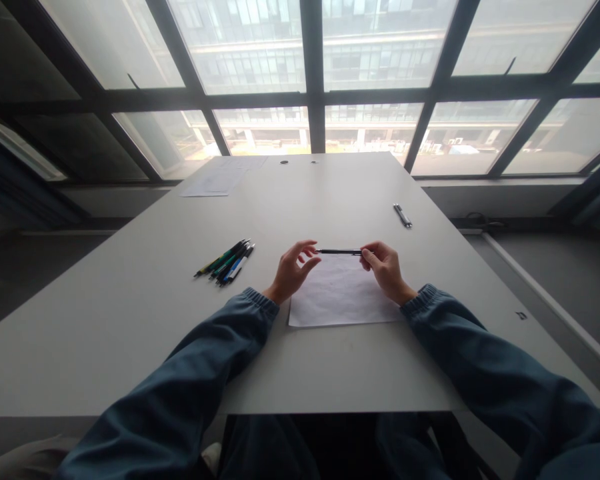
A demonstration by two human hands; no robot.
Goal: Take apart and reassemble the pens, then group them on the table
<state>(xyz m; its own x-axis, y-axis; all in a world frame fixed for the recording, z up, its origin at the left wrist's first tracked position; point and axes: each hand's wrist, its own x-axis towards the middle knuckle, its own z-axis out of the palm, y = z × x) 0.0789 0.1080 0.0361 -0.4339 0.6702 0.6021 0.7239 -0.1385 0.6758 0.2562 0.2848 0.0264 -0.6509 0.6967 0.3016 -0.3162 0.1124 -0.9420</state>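
Black and slim, a pen (341,252) lies crosswise between the two hands, above the far part of a white paper (345,300). Picture a clock flat on the tabletop with the pen at its centre and twelve towards the windows. The right hand (384,267), at three o'clock, pinches the pen's near end between thumb and forefinger, the other fingers curled in. The left hand (293,270), at nine, is loosely cupped, thumb and forefinger parted around the pen's other end; whether a fingertip touches it, I cannot tell.

Judging by the layout, the handling is under way rather than finished: one pen is up in the hand, and others lie untouched. The paper, at six o'clock, shows only faint creases or marks, too weak to read, so how much remains is unclear.

Farther out, just past the left hand at nine, a loose bunch of pens (225,262) lies slantwise, with green, blue, white and black barrels. At two o'clock, apart from them, rests a dark-and-silver item (403,215), perhaps a pen or two side by side. Pale sheets (213,181) lie at ten, on the far part of the white table (130,320). At twelve stand tall windows (260,53).
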